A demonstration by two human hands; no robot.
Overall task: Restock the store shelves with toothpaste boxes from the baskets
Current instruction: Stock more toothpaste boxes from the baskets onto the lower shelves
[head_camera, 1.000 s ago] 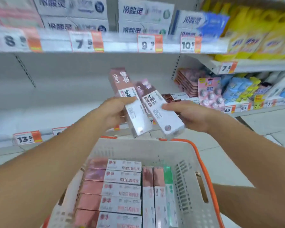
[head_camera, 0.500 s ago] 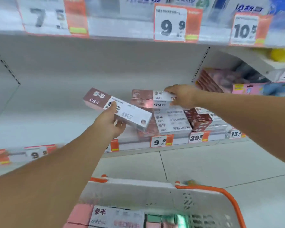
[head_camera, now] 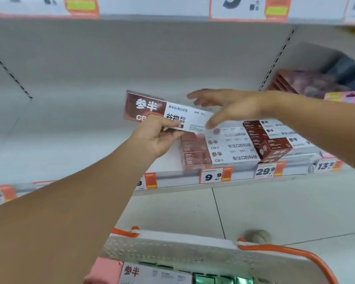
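Note:
My left hand (head_camera: 159, 137) grips a brown-and-white toothpaste box (head_camera: 178, 114) by its lower edge and holds it level in front of the shelf (head_camera: 182, 179). My right hand (head_camera: 232, 106) is spread with straight fingers at the box's right end, thumb touching its front. Below them a stack of matching toothpaste boxes (head_camera: 219, 150) lies on the shelf. A white basket with an orange handle (head_camera: 193, 249) sits at the bottom of the view, with more boxes (head_camera: 152, 272) inside.
A darker brown stack of boxes (head_camera: 273, 140) sits right of the first stack, one small box tilted at its front. Price tags 9.9 (head_camera: 215, 175) and 29.9 (head_camera: 268, 170) line the shelf edge. Pink packs (head_camera: 299, 83) fill the right bay. Tiled floor lies below.
My right hand let go of its box on the stack and moved left to the box in my left hand. My left hand lifted that box up and right. The view moved closer.

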